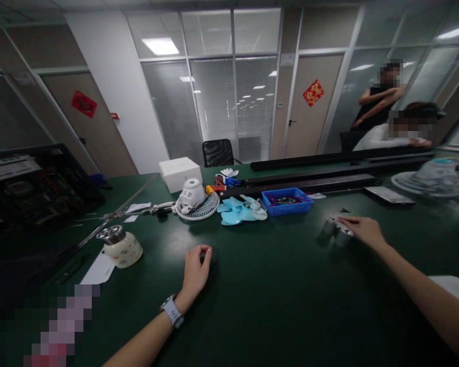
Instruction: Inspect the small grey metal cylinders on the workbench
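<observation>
My right hand (364, 232) reaches out over the right side of the table, its thumb and fingers pinched at two small silver metal cylinders. The left cylinder (331, 225) is at my fingertips, and the other cylinder (343, 236) stands just below them. What exactly the fingertips grip is partly hidden. My left hand (197, 267) rests on the green table (248, 300) with its fingers curled towards the thumb and no object visible in it. Beyond it lie light-blue fan blades (235, 210). A cream jar with a metal lid (123, 248) stands to its left.
A white fan head with its grille (197, 201), a white box (180, 174) and a blue tray of wires (286, 202) line the far side. Long black bars (313, 178) lie behind. An opened computer case (34, 178) stands left. Two people (378, 102) are at the back right.
</observation>
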`<act>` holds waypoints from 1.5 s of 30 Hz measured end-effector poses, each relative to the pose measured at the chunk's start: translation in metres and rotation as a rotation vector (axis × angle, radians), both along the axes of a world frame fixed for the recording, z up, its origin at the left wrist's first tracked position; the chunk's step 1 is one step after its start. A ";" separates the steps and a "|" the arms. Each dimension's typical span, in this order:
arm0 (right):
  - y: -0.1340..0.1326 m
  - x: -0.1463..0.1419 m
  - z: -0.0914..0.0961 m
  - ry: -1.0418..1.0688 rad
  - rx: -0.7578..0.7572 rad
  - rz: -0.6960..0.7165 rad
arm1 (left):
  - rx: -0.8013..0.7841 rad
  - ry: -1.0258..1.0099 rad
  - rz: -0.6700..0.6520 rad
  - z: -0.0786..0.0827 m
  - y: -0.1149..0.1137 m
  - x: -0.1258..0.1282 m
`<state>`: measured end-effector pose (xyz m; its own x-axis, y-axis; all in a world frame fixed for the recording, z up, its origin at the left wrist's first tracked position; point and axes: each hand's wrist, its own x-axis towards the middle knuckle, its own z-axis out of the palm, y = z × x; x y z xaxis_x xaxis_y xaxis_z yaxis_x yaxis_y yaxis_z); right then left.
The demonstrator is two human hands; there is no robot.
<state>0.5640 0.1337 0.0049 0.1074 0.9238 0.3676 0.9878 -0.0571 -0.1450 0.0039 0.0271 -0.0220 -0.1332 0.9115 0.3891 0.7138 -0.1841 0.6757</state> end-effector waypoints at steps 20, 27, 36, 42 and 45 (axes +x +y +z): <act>-0.013 -0.047 0.074 0.130 -0.238 0.303 | 0.000 0.010 -0.012 0.000 -0.001 0.002; -0.012 -0.048 0.074 0.191 -0.285 0.305 | 0.008 0.031 -0.017 -0.001 0.001 0.001; -0.018 -0.057 0.077 0.095 -0.313 0.239 | 0.000 0.019 -0.029 0.000 -0.001 0.002; -0.054 -0.024 0.047 0.367 -0.125 0.128 | -0.005 0.017 -0.030 0.002 -0.003 0.003; -0.072 -0.018 0.014 0.557 -0.164 0.136 | -0.014 0.012 -0.042 0.002 -0.001 0.004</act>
<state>0.5461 0.0612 0.0190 0.1197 0.9828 0.1410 0.7653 -0.0008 -0.6437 0.0075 0.0265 -0.0204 -0.0907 0.9215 0.3776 0.7135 -0.2044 0.6702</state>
